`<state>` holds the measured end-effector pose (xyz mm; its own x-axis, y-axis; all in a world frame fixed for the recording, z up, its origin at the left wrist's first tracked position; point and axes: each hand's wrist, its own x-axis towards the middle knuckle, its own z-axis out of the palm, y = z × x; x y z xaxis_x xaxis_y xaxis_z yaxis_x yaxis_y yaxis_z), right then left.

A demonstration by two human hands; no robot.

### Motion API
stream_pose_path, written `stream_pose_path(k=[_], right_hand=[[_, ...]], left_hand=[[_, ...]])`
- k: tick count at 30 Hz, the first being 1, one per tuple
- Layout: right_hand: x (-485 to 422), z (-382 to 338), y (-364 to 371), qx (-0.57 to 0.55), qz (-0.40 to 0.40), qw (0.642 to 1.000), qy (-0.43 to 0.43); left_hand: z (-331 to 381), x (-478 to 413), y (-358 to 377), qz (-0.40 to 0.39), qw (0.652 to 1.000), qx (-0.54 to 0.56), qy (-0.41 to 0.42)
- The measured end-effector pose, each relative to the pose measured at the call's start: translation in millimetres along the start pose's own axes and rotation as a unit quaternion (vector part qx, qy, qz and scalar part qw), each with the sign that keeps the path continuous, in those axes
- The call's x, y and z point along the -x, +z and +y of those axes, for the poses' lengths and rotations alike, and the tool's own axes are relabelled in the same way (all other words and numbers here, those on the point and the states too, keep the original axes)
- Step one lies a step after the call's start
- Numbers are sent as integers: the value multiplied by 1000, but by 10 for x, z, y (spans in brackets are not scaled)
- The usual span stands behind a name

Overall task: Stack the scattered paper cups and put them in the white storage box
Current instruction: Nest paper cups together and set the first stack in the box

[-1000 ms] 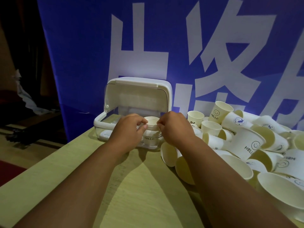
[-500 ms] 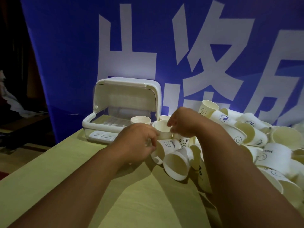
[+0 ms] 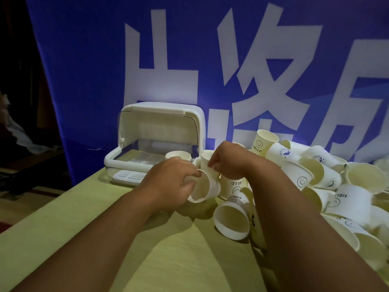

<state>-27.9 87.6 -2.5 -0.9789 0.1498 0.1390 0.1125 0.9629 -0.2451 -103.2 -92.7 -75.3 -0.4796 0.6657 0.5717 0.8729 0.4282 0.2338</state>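
The white storage box (image 3: pixel 117 163) stands open at the table's back left, its lid raised, with one stack of paper cups (image 3: pixel 177 155) inside at the right. My left hand (image 3: pixel 170 184) grips a white paper cup (image 3: pixel 205 187) lying on its side, mouth towards me. My right hand (image 3: pixel 227 160) pinches the rim of another paper cup (image 3: pixel 205 160) just above and behind it. Several loose paper cups (image 3: pixel 315 180) printed "HELLO" with smiley faces lie heaped to the right.
A tipped cup (image 3: pixel 231 220) lies near my right forearm. A blue banner (image 3: pixel 84 60) with large white characters hangs right behind the box and the heap. The pale wooden table (image 3: pixel 84 239) ends at the left, with a dark floor beyond.
Both hands left the cup stack in the box and moved right to the heap. My left hand has taken one cup and my right another; the two cups are now close together.
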Motion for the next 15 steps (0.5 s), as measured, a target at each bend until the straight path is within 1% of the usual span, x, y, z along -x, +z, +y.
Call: stream_pose_path(k=[3,5,9,12,15], right_hand=[[-19,18,-25,-49,60,997,9],[-31,27,-44,-74,97,992,12],[-65,30,-91,-98,179,978,30],[-73,-19,-133,-134,229,963,46],[-68,-83,-165,-182,266,945,53]], left_hand=[[-44,18,-132,38,997,58,-39],[-89,31,-212,79,991,88,-57],[-185,22,-344,171,971,155,-59],[-220,-1,-344,224,959,156,-69],[-262,-53,-287,270,946,150,-103]])
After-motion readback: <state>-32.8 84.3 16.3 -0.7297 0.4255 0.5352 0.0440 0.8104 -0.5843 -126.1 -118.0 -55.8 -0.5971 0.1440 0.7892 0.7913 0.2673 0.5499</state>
